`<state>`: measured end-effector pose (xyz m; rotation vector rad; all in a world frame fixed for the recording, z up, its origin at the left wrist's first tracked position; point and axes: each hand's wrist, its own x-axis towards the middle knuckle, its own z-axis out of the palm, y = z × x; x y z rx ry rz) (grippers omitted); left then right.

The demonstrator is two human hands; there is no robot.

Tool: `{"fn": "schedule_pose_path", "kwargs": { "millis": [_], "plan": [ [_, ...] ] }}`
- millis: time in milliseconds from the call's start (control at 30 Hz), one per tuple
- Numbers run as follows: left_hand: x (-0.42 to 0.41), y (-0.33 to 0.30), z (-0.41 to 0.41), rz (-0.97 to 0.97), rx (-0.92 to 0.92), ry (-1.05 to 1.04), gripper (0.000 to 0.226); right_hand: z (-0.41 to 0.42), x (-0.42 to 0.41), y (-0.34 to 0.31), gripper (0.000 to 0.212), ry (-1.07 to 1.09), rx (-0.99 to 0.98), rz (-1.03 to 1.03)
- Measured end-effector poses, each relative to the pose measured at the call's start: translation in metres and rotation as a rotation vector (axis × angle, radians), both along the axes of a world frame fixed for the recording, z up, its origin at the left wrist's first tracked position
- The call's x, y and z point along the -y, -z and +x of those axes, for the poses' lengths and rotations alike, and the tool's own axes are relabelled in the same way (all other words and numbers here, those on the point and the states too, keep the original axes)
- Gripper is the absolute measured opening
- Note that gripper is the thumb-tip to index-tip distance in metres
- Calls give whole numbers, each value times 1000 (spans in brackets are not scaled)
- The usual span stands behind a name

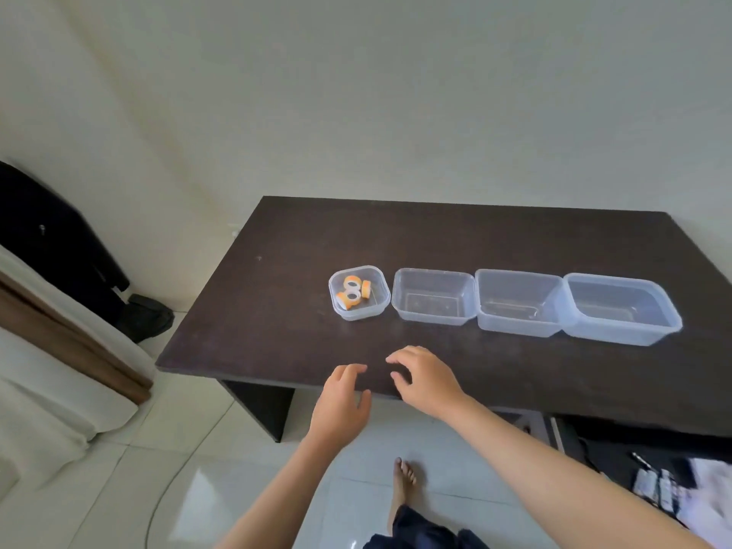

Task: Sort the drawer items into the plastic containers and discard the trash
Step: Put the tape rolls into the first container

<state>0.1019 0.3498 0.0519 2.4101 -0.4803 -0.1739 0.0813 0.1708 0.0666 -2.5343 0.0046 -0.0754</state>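
Several clear plastic containers stand in a row on the dark desk (pixel 435 235). The small square container (pixel 378 309) on the left holds three orange tape rolls (pixel 351 292). The containers to its right, one (pixel 400 299), another (pixel 481 307) and a larger one (pixel 673 328), look empty. My left hand (pixel 342 404) and my right hand (pixel 426 380) hover over the desk's front edge, fingers apart, holding nothing. An open drawer (pixel 669 485) at the lower right shows blurred dark and white items.
A bed with white and brown bedding (pixel 59 374) lies to the left. A dark case (pixel 51 239) and a black object (pixel 148 317) sit by the wall. My bare foot (pixel 403 481) rests on the white tiled floor under the desk.
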Motion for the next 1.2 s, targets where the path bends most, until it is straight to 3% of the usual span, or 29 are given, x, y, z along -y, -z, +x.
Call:
{"fn": "schedule_pose_path", "kwargs": {
  "millis": [367,733,900,1067,1200],
  "plan": [
    [59,25,-91,42,-154,245,40,-153,65,32,31,298,-165,-3],
    [188,28,-139,53,-239,493,36,-252,171,44,24,591,-267,64],
    [261,36,-161,59,-286,507,35,-276,239,52,15,623,-360,77],
    [323,54,-188,131,-391,529,32,-294,307,67,19,641,-525,142],
    [358,72,-199,230,-456,481,37,-301,347,89,22,498,-689,124]
  ]
}}
